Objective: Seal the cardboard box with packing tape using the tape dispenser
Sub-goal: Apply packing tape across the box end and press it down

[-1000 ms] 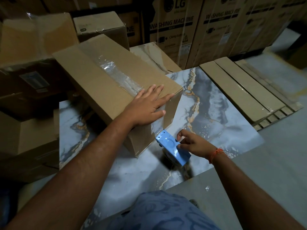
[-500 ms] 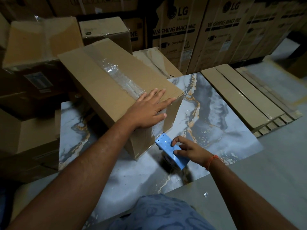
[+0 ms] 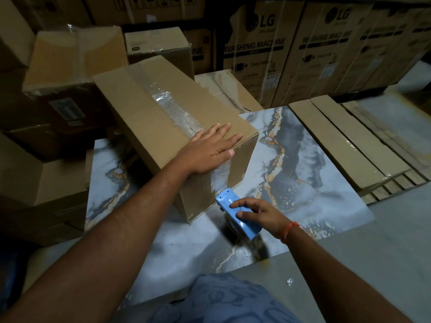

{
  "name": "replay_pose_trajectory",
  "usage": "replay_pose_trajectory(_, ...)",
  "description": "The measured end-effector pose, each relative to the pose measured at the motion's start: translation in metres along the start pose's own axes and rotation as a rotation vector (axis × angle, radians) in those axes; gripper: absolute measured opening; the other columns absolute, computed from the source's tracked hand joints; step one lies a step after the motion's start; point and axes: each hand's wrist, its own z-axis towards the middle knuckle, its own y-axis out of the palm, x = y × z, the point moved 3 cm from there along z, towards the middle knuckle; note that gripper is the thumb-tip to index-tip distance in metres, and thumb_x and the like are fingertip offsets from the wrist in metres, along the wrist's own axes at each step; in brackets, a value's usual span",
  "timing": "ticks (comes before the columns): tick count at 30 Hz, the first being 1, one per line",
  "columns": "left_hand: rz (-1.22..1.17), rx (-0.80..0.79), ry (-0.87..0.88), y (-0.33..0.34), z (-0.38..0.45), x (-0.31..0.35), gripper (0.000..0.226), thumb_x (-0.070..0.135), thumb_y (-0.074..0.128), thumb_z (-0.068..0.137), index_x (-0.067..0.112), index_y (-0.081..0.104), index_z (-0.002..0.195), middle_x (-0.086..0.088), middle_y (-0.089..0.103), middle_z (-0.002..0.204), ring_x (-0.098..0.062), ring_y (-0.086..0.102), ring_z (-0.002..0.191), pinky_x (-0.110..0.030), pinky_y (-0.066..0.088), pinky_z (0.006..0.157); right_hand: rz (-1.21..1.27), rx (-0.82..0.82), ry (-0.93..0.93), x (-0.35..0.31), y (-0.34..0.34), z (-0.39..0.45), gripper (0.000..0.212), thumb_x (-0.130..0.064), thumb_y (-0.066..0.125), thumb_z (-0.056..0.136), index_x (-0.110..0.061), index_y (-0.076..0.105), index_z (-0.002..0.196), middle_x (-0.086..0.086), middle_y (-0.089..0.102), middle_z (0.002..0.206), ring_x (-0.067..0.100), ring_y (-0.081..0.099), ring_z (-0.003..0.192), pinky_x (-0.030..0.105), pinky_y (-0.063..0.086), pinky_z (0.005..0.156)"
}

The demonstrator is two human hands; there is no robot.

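Observation:
A long cardboard box (image 3: 149,117) lies on a marbled tile, with a strip of clear packing tape (image 3: 170,106) running along its top seam and down the near end. My left hand (image 3: 210,150) lies flat, fingers spread, on the box's near top edge over the tape. The blue tape dispenser (image 3: 235,215) stands just off the box's near end, its toothed blade pointing at the box. My right hand (image 3: 258,213) holds the dispenser from the right, fingers laid across its blue side plate. The tape roll beneath is mostly hidden.
The marbled tile (image 3: 300,164) lies on a grey floor (image 3: 373,264). Flat packed cartons (image 3: 345,141) lie to the right. Large washing machine cartons (image 3: 279,50) stand behind, and more brown boxes (image 3: 70,59) crowd the left. My knee (image 3: 217,299) shows at the bottom.
My right hand has shifted its grip, with the fingers sliding forward over the dispenser's blue plate. The dispenser stays close to the box's near end. My left hand stays pressed on the box.

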Motion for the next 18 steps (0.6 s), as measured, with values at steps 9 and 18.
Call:
replay_pose_trajectory(9, -0.028, 0.08, -0.323, 0.001, 0.01, -0.002, 0.054, 0.057, 0.022, 0.105, 0.052, 0.011, 0.157, 0.004, -0.005, 0.171, -0.019, -0.009, 0.157, -0.051, -0.006, 0.123, 0.049, -0.062, -0.076, 0.006, 0.002, -0.004, 0.029, -0.008, 0.068, 0.092, -0.013, 0.068, 0.121, 0.003, 0.064, 0.124, 0.013, 0.066, 0.098, 0.021, 0.055, 0.076)
replay_pose_trajectory(18, 0.028, 0.084, -0.46, -0.002, 0.016, -0.001, 0.06, 0.066, 0.02, 0.101, 0.052, 0.005, 0.157, 0.003, -0.006, 0.171, -0.022, -0.007, 0.157, -0.055, -0.003, 0.124, 0.059, -0.087, -0.098, 0.02, -0.013, -0.026, 0.029, -0.013, 0.066, 0.094, -0.019, 0.069, 0.122, 0.003, 0.063, 0.128, 0.013, 0.066, 0.096, 0.021, 0.054, 0.074)
